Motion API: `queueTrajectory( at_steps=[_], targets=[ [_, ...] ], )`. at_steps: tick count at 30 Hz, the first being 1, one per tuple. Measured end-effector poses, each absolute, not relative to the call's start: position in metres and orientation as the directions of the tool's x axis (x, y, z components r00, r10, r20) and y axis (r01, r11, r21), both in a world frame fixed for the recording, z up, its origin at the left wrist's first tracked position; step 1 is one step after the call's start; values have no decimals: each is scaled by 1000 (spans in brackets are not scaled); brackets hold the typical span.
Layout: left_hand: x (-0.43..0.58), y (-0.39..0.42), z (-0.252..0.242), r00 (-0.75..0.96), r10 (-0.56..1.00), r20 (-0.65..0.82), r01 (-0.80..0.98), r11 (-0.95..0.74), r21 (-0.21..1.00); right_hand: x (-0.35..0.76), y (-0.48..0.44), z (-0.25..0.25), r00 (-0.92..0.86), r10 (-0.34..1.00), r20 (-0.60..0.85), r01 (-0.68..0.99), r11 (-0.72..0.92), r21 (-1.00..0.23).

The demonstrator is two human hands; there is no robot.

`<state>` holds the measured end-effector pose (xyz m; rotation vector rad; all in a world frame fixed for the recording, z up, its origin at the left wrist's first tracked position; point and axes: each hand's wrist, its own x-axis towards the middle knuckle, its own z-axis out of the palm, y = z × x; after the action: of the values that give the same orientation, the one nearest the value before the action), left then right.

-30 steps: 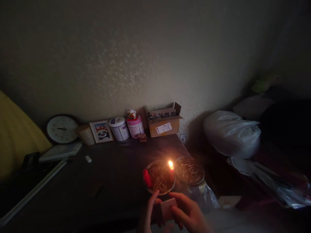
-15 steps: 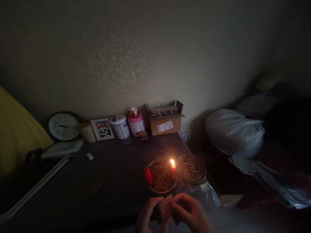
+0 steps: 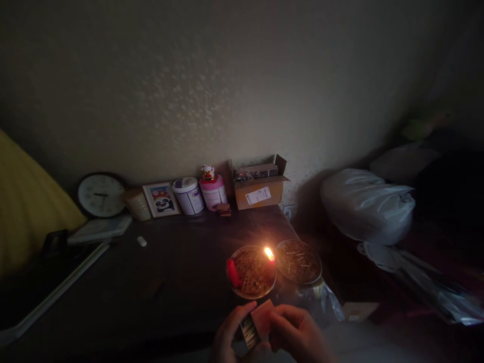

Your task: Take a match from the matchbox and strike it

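1. Dark table [image 3: 170, 282] along the wall; room dim, candle-lit
2. White plastic bag [image 3: 366, 204] well right of the table
3. Cardboard box [image 3: 260, 190] at the wall, beside 2 tubs and a clock [image 3: 101, 195]
4. 2 round dishes: left dish [image 3: 252, 272] carries the lit candle [image 3: 270, 262] and an unlit red candle [image 3: 232, 273]; right dish [image 3: 298, 261] just beside it
5. Left hand [image 3: 229, 338] and right hand [image 3: 297, 335] at bottom edge, both clamped on 1 matchbox [image 3: 257, 323], drawer slid partly out, near side of left dish

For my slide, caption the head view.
Both hands, left hand and right hand, hold a matchbox near a lit candle.
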<state>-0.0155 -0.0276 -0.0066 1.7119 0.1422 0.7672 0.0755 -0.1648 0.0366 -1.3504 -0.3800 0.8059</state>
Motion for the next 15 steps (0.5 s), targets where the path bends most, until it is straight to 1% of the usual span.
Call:
queueTrajectory(
  at_steps=[4, 9, 11, 13, 14, 15],
  targets=[
    [-14, -27, -12, 828, 460, 320, -308, -104, 946, 75, -166, 38, 710, 683, -172, -257, 24, -966],
    [-13, -26, -12, 864, 441, 242, -273, 8, 962, 74, -165, 37, 742, 638, -206, -286, 24, -958],
    [-13, -27, -11, 860, 460, 221, -259, 20, 966, 72, -164, 38, 742, 631, -228, -317, 31, -948],
    [-13, -27, -10, 852, 479, 211, -236, -9, 972, 69, -164, 39, 736, 633, -238, -325, 23, -945],
    [-13, -28, -10, 847, 488, 212, -224, -35, 974, 68, -164, 39, 758, 614, -218, -280, 5, -960],
    [-14, -28, -10, 840, 497, 217, -212, -67, 975, 68, -165, 38, 797, 579, -175, -195, -29, -980]
  ],
)
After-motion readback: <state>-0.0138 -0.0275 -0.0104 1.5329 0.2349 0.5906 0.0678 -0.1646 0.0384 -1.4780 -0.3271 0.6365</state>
